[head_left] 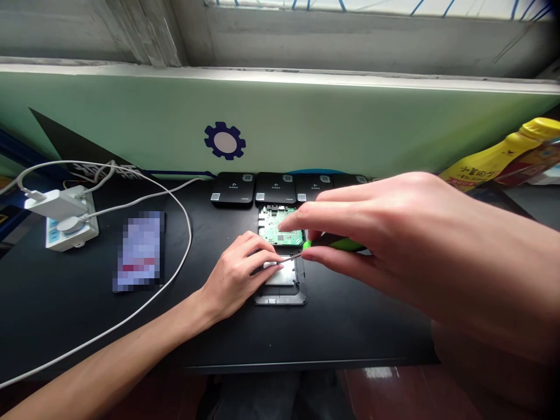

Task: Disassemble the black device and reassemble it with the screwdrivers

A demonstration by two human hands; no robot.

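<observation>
The right hand (385,227) has its grip closed around a screwdriver (343,242). The left hand (238,265) bends over a silver plate (287,275); I cannot tell whether its grip holds anything.

- Looks like an electronics workshop.
- Black counter (363,332) with a bare green circuit board (272,223), a green-handled tool (340,242) beside it.
- Matching black boxes (275,188) lined along a green partition (350,128) bearing a gear emblem (225,142).
- Power strip (81,238).

Single head-worn view, facing forward and down, from above the near edge of a black desk (350,335), wide enough to take in the far green partition (332,128), right hand (380,219) looming closest.
</observation>
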